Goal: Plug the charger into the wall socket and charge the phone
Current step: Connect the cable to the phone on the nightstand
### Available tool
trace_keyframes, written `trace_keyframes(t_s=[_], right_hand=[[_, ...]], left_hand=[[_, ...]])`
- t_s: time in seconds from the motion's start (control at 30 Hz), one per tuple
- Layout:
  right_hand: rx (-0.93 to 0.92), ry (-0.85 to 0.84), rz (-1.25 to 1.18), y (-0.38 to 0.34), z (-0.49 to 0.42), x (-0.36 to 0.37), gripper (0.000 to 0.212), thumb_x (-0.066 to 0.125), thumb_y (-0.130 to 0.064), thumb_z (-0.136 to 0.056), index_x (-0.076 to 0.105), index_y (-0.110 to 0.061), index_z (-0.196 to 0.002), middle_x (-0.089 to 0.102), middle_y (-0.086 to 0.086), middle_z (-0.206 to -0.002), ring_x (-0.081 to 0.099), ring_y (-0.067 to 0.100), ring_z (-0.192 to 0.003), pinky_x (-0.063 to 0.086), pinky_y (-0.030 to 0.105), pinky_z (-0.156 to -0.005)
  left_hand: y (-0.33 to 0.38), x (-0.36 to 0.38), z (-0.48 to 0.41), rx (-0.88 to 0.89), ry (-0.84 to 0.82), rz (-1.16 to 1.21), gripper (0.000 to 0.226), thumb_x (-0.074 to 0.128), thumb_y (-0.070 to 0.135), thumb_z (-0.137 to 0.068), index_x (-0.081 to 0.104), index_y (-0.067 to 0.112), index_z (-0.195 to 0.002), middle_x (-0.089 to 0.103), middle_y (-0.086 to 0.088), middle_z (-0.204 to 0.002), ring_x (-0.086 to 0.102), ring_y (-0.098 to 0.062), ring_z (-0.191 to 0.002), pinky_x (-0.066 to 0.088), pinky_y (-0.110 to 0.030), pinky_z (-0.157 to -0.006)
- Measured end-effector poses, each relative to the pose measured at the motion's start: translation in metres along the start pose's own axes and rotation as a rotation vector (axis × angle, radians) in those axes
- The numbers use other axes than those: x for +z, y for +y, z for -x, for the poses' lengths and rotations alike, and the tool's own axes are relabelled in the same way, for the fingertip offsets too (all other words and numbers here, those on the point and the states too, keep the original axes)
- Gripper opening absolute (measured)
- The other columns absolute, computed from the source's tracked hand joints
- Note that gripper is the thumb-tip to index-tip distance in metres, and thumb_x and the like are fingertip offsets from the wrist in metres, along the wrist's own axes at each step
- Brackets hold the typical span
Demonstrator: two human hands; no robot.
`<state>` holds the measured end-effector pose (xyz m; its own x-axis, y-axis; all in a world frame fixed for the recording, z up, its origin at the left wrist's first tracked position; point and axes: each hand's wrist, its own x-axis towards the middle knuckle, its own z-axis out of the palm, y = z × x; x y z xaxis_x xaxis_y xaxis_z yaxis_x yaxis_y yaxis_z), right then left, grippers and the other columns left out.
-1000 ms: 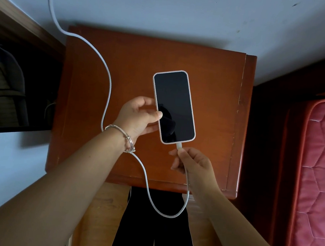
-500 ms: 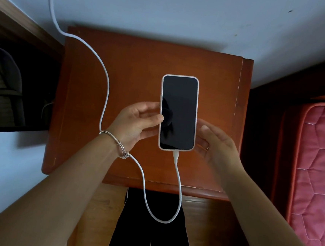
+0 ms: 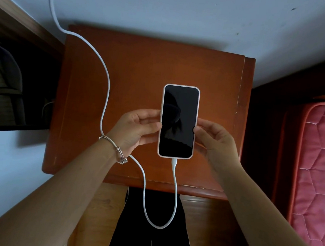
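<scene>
A phone (image 3: 178, 122) in a pale case, its screen dark, lies upright over the middle of the brown bedside table (image 3: 139, 71). My left hand (image 3: 137, 129) grips its left edge and my right hand (image 3: 213, 139) grips its right edge. A white charging cable (image 3: 103, 73) is plugged into the phone's bottom end, loops down past the table's front edge, passes under my left wrist and runs up the wall out of view. The charger and wall socket are out of sight.
A pale blue wall lies behind the table. A red quilted mattress (image 3: 320, 167) stands to the right across a dark gap. A dark wooden-framed opening (image 3: 12, 88) is on the left. My dark trouser legs (image 3: 153, 231) show below the table.
My right hand let go of the cable plug and moved up to the phone's right edge. The phone turned straight and shifted right and toward me over the table.
</scene>
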<state>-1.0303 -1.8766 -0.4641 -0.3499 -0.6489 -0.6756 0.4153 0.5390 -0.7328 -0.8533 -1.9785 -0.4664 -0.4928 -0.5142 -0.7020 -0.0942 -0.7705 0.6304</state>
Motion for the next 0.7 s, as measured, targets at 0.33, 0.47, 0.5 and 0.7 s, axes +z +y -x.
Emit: trace_keyframes(t_s=[0.33,0.47,0.5,0.7], right_hand=[[0.007,-0.007,-0.014,0.0022,-0.0034,-0.0023,0.018,0.059,-0.004,-0.089,0.068,-0.018,-0.097,0.077,-0.006,-0.083,0.073,0.012,-0.080,0.055,0.021,-0.063],[0.011,-0.005,-0.011,0.0018,-0.0045,-0.0030,0.018,0.060,-0.004,-0.088,0.068,-0.017,-0.099,0.077,-0.005,-0.085,0.073,0.014,-0.082,0.055,0.022,-0.064],[0.014,-0.002,-0.011,0.0015,-0.0047,-0.0031,0.018,0.060,-0.004,-0.088,0.068,-0.017,-0.099,0.077,-0.005,-0.085,0.073,0.014,-0.082,0.055,0.022,-0.064],[0.028,0.046,0.049,-0.0003,-0.0080,-0.0026,0.013,0.057,-0.015,-0.092,0.067,-0.020,-0.098,0.074,-0.001,-0.095,0.071,0.015,-0.092,0.056,0.022,-0.061]], left_hand=[[-0.0018,0.0013,-0.0020,-0.022,0.016,0.012,0.032,0.061,-0.005,-0.080,0.069,0.015,-0.103,0.075,-0.005,-0.099,0.070,-0.020,-0.096,0.057,-0.029,-0.072],[-0.0011,0.0037,-0.0030,-0.025,0.021,0.009,0.033,0.059,-0.007,-0.081,0.068,0.014,-0.104,0.075,-0.005,-0.099,0.070,-0.020,-0.095,0.057,-0.029,-0.072],[-0.0009,0.0043,-0.0033,-0.028,0.024,0.012,0.033,0.059,-0.007,-0.081,0.068,0.014,-0.104,0.075,-0.005,-0.098,0.071,-0.019,-0.094,0.057,-0.029,-0.071],[0.0002,0.0067,-0.0056,-0.029,0.045,-0.018,0.028,0.058,-0.003,-0.084,0.067,0.016,-0.103,0.075,-0.003,-0.097,0.071,-0.015,-0.094,0.057,-0.027,-0.067]])
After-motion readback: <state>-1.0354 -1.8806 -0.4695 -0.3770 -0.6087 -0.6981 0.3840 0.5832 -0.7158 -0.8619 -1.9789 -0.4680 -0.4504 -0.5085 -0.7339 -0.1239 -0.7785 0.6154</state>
